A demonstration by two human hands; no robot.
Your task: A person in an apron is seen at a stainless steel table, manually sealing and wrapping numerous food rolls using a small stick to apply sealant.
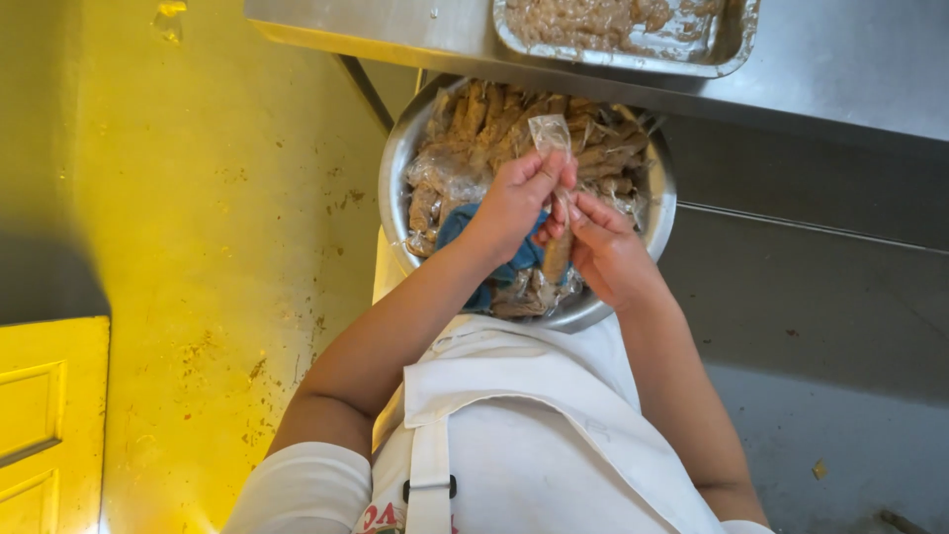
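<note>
Centre frame, left hand (514, 203) pinching clear plastic wrapper (550, 132), right hand (605, 249) gripping brown wrapped stick (558, 253), over steel bowl (392, 168) of wrapped sticks, steel tray (727, 54) on worktop (840, 59) upper right.

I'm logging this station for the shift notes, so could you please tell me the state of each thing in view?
Left hand: pinching the top of the clear wrapper.
Right hand: closed on the brown stick.
Clear wrapper: open, its end sticking up.
Brown stick: partly wrapped, held over the bowl.
Metal bowl: heaped with wrapped brown sticks.
Blue cloth: crumpled in the bowl.
Metal tray: holding brown mixture.
</note>
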